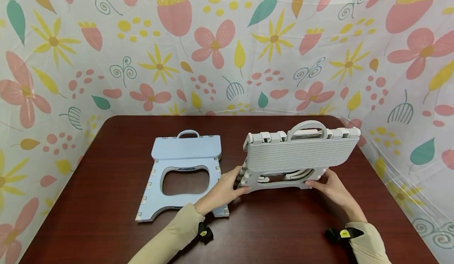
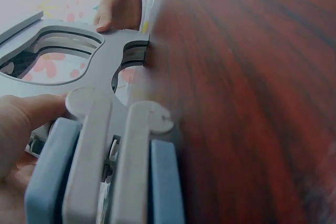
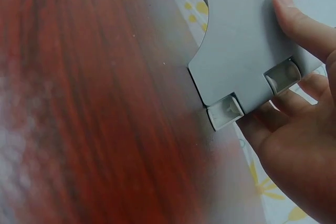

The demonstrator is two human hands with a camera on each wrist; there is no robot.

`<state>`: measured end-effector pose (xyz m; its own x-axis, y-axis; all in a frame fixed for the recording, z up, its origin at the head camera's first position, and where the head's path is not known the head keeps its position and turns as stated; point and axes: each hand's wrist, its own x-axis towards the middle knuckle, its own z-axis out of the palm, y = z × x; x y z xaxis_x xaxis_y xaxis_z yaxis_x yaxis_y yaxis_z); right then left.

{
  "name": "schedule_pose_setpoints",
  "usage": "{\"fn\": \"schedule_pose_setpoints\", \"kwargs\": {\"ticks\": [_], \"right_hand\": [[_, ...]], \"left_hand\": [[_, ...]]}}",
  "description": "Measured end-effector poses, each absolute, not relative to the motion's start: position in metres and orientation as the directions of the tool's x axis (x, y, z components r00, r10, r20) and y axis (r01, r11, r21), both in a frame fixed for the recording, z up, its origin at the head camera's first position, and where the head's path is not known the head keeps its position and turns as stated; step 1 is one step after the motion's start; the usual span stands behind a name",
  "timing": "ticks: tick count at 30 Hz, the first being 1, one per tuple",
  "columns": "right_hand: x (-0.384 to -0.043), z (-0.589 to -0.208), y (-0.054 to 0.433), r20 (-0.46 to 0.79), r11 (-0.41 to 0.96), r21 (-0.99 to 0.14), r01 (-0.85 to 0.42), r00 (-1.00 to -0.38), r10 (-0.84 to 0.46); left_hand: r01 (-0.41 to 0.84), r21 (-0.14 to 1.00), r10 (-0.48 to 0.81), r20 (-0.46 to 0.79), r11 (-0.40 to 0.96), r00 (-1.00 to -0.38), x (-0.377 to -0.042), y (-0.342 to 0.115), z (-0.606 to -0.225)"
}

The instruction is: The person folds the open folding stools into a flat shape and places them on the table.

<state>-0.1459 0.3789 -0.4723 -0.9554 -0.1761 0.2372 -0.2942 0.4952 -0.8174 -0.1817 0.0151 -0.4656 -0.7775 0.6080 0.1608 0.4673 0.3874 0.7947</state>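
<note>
A light grey folding step stool [image 1: 301,155], folded and with a carry handle [image 1: 307,124] on top, is held on its edge above the table's right half. My left hand [image 1: 227,187] grips its lower left side. At the lower right side my right hand [image 1: 335,191] holds it, with the thumb [image 3: 304,27] on the panel and the other fingers behind. Beside my left forearm a pale blue folding step stool [image 1: 188,148] lies folded flat on the table, its handle pointing away. In the right wrist view the grey stool's bottom corner is near the tabletop; contact cannot be told.
The dark brown wooden table [image 1: 276,228] has rounded far corners. Behind it and along both sides hangs a flower-printed curtain [image 1: 220,59]. Part of my left forearm overlaps the lower right corner of the blue stool in the head view.
</note>
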Motion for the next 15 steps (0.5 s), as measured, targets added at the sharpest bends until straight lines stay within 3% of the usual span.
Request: {"fn": "schedule_pose_setpoints", "kwargs": {"ticks": [15], "right_hand": [[-0.1465, -0.4725, 0.3763, 0.22, 0.507, -0.821, -0.264, -0.965, -0.145]], "left_hand": [[0.473, 0.784, 0.609, 0.156, 0.403, -0.778, -0.1828, 0.0146, -0.467]]}}
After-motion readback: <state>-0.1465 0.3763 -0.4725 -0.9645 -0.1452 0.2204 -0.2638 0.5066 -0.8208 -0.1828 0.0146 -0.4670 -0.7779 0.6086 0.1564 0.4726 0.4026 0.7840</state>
